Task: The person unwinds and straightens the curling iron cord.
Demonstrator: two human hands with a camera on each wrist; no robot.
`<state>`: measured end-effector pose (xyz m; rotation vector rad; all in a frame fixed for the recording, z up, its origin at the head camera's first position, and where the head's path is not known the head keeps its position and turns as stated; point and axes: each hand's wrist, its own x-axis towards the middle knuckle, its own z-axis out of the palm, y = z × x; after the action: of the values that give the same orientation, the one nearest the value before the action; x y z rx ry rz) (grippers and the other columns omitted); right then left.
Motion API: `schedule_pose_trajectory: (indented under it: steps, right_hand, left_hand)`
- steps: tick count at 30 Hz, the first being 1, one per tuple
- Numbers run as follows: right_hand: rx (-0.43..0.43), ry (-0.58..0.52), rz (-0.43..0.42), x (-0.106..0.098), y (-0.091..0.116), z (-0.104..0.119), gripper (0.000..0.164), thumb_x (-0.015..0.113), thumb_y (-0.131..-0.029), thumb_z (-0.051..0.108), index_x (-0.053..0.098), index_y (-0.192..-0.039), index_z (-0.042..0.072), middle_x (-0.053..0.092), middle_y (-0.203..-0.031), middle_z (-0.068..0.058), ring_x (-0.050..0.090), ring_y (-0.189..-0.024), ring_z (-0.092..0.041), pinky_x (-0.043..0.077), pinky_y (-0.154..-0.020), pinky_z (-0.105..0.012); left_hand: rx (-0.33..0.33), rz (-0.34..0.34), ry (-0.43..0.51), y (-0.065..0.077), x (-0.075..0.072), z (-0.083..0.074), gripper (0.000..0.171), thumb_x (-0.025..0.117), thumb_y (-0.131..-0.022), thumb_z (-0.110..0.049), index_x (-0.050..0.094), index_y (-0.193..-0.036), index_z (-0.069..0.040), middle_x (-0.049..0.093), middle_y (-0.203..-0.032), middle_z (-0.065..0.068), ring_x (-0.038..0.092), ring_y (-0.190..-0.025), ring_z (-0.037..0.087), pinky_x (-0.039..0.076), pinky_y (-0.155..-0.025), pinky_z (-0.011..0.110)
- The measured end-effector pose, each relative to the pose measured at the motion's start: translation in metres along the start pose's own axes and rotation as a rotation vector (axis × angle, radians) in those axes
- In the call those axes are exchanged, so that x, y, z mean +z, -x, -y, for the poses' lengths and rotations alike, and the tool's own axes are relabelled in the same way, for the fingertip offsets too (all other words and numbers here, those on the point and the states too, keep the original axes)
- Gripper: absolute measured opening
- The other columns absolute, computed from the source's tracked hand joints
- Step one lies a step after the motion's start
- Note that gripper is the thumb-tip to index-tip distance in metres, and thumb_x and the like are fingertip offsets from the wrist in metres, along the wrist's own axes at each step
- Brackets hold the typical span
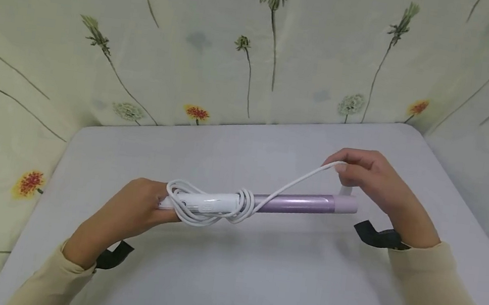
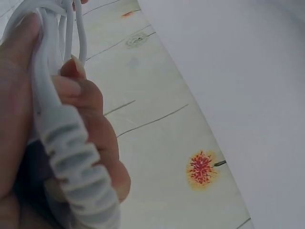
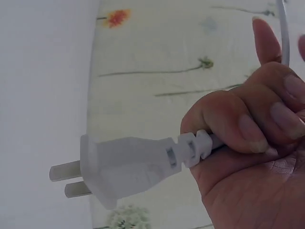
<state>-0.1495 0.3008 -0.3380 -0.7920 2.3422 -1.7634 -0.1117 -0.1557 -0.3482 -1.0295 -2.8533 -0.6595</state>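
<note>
A curling iron with a white handle and a shiny lilac barrel (image 1: pixel 297 204) is held roughly level over the table. My left hand (image 1: pixel 132 210) grips its handle end; in the left wrist view the ribbed cord sleeve (image 2: pixel 78 167) runs along the palm. White cord (image 1: pixel 199 221) lies in loops around the handle, wound tightly near the barrel. From there a straight length rises to my right hand (image 1: pixel 375 184), which pinches it between thumb and fingers. Below its curled fingers, the two-pin plug (image 3: pixel 126 164) sticks out past the palm.
A white-covered table (image 1: pixel 237 284) with rounded corners lies beneath both hands. Behind it and at its sides hangs a flower-patterned sheet (image 1: pixel 312 49). Black straps (image 1: pixel 114 256) show at both wrists, by beige sleeves (image 1: pixel 442 299).
</note>
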Motion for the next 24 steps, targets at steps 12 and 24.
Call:
schedule_pose_trajectory:
  steps: [12, 24]
  right_hand:
    - [0.035, 0.223, -0.08, -0.012, 0.022, 0.026, 0.012, 0.058, -0.093, -0.003, 0.065, -0.092, 0.007, 0.06, -0.083, -0.005, 0.051, -0.073, -0.022, 0.044, -0.06, -0.033]
    - [0.134, 0.343, -0.062, -0.011, 0.048, 0.018, 0.008, 0.065, -0.092, 0.007, 0.067, -0.091, 0.014, 0.06, -0.081, -0.006, 0.053, -0.074, -0.017, 0.044, -0.065, -0.027]
  left_hand:
    - [-0.066, -0.002, 0.017, 0.0, 0.006, 0.008, 0.023, 0.073, -0.084, -0.043, 0.073, -0.094, -0.022, 0.068, -0.081, -0.015, 0.048, -0.059, 0.004, 0.041, -0.054, 0.025]
    - [-0.155, 0.004, 0.029, 0.005, 0.007, 0.017, 0.026, 0.071, -0.085, -0.044, 0.07, -0.091, -0.019, 0.058, -0.067, -0.013, 0.046, -0.057, 0.008, 0.039, -0.052, 0.027]
